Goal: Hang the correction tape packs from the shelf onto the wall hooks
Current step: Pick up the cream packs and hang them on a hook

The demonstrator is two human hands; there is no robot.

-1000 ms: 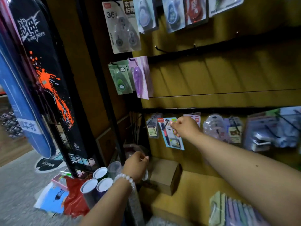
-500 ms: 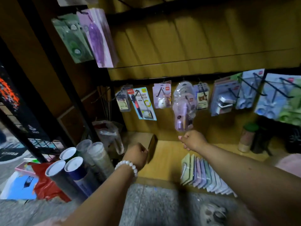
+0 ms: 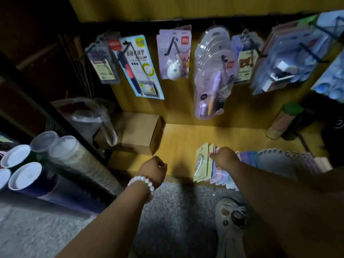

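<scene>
a low wooden shelf (image 3: 178,140) carries a fanned row of correction tape packs (image 3: 202,162), a cardboard box (image 3: 137,133).

The right hand (image 3: 224,157) rests on the left end of a fanned row of correction tape packs (image 3: 201,162) lying on the wooden shelf (image 3: 178,138). The left hand (image 3: 153,169), fingers curled and holding nothing, hovers near a cardboard box (image 3: 137,131). Blister packs (image 3: 212,71) hang from wall hooks (image 3: 170,48) above.

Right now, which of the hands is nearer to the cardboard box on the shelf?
Left. The left hand hovers just in front of the cardboard box, near its front right corner. The right hand is farther right, at the row of packs.
</scene>
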